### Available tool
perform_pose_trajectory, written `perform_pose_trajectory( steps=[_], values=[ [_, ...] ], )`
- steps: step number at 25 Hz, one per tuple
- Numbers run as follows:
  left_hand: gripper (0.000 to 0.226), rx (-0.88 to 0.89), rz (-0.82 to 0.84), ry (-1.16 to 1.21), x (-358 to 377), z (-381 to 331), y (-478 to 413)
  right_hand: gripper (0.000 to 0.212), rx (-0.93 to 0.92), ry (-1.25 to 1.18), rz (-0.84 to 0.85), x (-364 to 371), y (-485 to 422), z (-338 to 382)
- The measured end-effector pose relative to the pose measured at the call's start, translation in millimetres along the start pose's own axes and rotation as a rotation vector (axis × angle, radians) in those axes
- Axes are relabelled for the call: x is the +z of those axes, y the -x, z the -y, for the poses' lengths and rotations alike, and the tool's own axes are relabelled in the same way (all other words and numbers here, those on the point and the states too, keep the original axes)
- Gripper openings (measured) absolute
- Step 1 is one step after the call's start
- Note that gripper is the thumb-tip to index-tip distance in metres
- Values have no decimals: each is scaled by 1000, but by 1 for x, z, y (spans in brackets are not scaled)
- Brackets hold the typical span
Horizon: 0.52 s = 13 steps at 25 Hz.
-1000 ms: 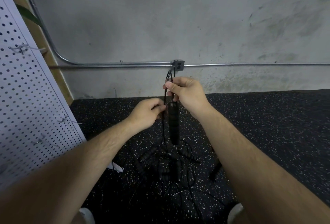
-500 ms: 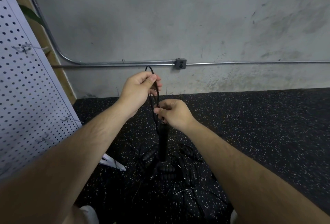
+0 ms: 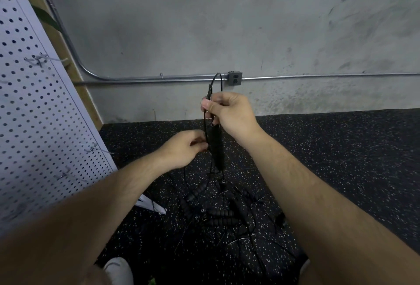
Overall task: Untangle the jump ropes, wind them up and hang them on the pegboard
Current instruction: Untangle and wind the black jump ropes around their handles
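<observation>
My right hand (image 3: pixel 229 113) is raised in front of the wall and pinches the top of a black jump rope handle (image 3: pixel 217 148) together with loops of its thin black cord (image 3: pixel 216 80), which arch above the fingers. The handle hangs straight down from that grip. Lower and to the left, my left hand (image 3: pixel 184 148) is closed on the cord beside the handle. On the floor below lies a tangle of more black jump ropes (image 3: pixel 218 212) with ribbed handles and loose cords. The white pegboard (image 3: pixel 41 130) leans at the left, with metal hooks (image 3: pixel 39 59) sticking out.
Black speckled rubber flooring (image 3: pixel 329 159) runs to a grey concrete wall. A metal conduit (image 3: pixel 159 78) with an outlet box (image 3: pixel 235 78) crosses the wall. A wooden post stands behind the pegboard. The pegboard's white foot (image 3: pixel 151 206) rests near the tangle. White shoe tips show at the bottom.
My right hand rose from low centre to the top with the handle and cord loops, while my left hand dropped from above to a spot beside the hanging handle.
</observation>
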State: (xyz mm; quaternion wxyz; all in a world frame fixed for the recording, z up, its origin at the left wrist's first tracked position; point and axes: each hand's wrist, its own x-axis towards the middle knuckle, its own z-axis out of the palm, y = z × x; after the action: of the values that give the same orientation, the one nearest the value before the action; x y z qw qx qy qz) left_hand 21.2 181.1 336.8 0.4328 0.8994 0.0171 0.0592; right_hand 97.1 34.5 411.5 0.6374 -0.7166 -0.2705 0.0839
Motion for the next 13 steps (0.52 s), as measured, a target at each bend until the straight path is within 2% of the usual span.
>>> perform_pose_trajectory(
  steps=[4, 7, 13],
  values=[
    [22, -25, -29, 63, 2, -11, -7, 15, 11, -50, -6, -18, 1, -9],
    [21, -9, -107, 35, -4, -15, -12, 14, 51, 50, 24, -32, 7, -27],
    [24, 23, -286, 275, -27, -38, -20, 14, 115, 169, 223, -13, 23, -55]
  ],
)
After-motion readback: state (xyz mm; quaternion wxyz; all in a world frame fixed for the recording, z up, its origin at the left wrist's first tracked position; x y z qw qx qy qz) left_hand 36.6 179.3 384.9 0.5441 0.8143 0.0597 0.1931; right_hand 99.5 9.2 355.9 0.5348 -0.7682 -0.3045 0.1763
